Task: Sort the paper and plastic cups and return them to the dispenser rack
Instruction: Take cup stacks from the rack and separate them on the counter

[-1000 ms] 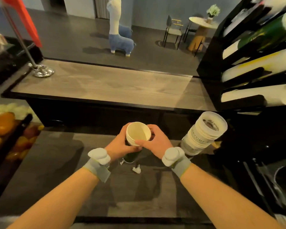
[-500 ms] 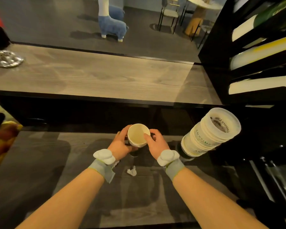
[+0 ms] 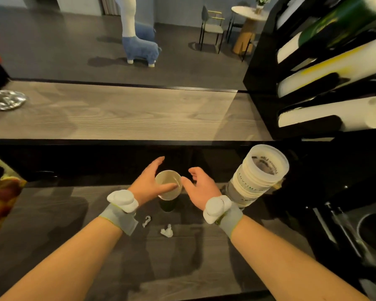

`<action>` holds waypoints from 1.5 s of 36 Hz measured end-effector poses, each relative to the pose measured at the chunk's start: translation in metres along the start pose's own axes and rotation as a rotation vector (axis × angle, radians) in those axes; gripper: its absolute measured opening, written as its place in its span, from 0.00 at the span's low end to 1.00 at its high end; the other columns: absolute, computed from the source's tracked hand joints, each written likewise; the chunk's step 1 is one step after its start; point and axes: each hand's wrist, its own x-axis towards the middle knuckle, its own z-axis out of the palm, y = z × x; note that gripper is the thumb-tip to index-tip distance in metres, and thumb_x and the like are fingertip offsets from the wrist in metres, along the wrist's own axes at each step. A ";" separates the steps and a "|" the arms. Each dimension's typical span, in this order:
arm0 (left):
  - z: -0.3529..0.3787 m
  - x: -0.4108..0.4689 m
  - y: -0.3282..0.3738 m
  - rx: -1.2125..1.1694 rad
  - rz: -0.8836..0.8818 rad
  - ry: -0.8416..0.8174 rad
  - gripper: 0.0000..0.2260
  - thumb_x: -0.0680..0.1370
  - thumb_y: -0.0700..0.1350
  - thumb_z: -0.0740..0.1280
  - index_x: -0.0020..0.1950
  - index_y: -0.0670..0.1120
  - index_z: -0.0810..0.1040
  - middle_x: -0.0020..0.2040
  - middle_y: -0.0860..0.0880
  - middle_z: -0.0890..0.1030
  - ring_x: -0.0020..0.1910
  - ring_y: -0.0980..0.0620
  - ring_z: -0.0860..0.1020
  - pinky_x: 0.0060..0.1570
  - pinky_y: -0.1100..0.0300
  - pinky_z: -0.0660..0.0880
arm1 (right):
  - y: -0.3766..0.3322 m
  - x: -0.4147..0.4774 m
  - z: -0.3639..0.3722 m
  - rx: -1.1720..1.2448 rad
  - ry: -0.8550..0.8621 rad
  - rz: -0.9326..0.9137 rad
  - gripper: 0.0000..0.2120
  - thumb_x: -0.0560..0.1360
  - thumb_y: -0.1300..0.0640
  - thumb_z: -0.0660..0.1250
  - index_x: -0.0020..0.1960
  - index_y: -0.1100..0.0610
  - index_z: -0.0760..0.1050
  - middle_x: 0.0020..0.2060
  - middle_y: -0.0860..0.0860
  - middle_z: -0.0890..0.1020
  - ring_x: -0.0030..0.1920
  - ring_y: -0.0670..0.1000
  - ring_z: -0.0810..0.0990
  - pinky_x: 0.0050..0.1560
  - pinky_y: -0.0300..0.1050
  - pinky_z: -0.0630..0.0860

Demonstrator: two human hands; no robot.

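A paper cup (image 3: 169, 187) with a cream inside and dark green outside stands upright on the lower dark wooden counter (image 3: 52, 235). My left hand (image 3: 148, 184) is just left of it, fingers spread, the thumb lying across its rim. My right hand (image 3: 199, 189) is just right of it, fingers apart, holding nothing. A stack of frosted plastic cups (image 3: 257, 174) leans to the right of my right hand. The black dispenser rack (image 3: 263, 68) at the upper right holds slanted rows of white cups (image 3: 334, 111).
Two small white scraps (image 3: 167, 230) lie on the counter near my wrists. A raised wooden ledge (image 3: 117, 114) runs behind the cup. A silver stand base (image 3: 6, 100) is at far left, fruit (image 3: 2, 198) lower left, a sink (image 3: 371, 231) lower right.
Both hands held the paper cup before. Now the cup stands on the counter and both hands have opened and drawn apart from it.
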 end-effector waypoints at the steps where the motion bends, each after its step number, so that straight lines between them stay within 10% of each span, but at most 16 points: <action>1: -0.004 -0.002 0.013 0.004 0.030 0.005 0.41 0.71 0.53 0.75 0.79 0.53 0.56 0.78 0.51 0.61 0.76 0.48 0.62 0.72 0.49 0.63 | -0.008 -0.005 -0.008 -0.022 0.017 -0.037 0.26 0.79 0.44 0.63 0.74 0.51 0.64 0.72 0.49 0.70 0.70 0.50 0.71 0.67 0.47 0.70; 10: -0.007 -0.004 0.116 -0.219 0.309 -0.066 0.14 0.79 0.40 0.67 0.62 0.54 0.73 0.61 0.55 0.79 0.62 0.61 0.76 0.67 0.56 0.72 | -0.062 -0.069 -0.126 -0.213 0.268 -0.396 0.18 0.80 0.53 0.62 0.69 0.52 0.69 0.66 0.46 0.72 0.65 0.46 0.71 0.66 0.45 0.70; 25: 0.072 0.006 0.175 0.014 0.263 -0.324 0.47 0.68 0.59 0.75 0.80 0.52 0.53 0.79 0.52 0.60 0.77 0.52 0.61 0.75 0.48 0.62 | 0.030 -0.085 -0.182 -0.025 0.218 -0.043 0.58 0.63 0.34 0.75 0.80 0.49 0.46 0.78 0.47 0.58 0.76 0.49 0.60 0.68 0.44 0.65; 35: 0.079 0.006 0.177 -0.042 0.302 -0.328 0.35 0.70 0.53 0.76 0.74 0.55 0.65 0.68 0.57 0.74 0.69 0.57 0.70 0.69 0.50 0.69 | 0.056 -0.072 -0.171 0.157 0.217 -0.176 0.38 0.66 0.46 0.79 0.70 0.43 0.64 0.56 0.32 0.74 0.54 0.32 0.75 0.48 0.28 0.71; 54: 0.068 0.000 0.195 -0.018 0.432 -0.274 0.29 0.77 0.55 0.67 0.76 0.59 0.61 0.71 0.59 0.70 0.70 0.59 0.66 0.71 0.52 0.64 | 0.040 -0.072 -0.192 0.197 0.307 -0.293 0.33 0.68 0.46 0.77 0.68 0.43 0.67 0.58 0.37 0.76 0.58 0.34 0.75 0.47 0.26 0.74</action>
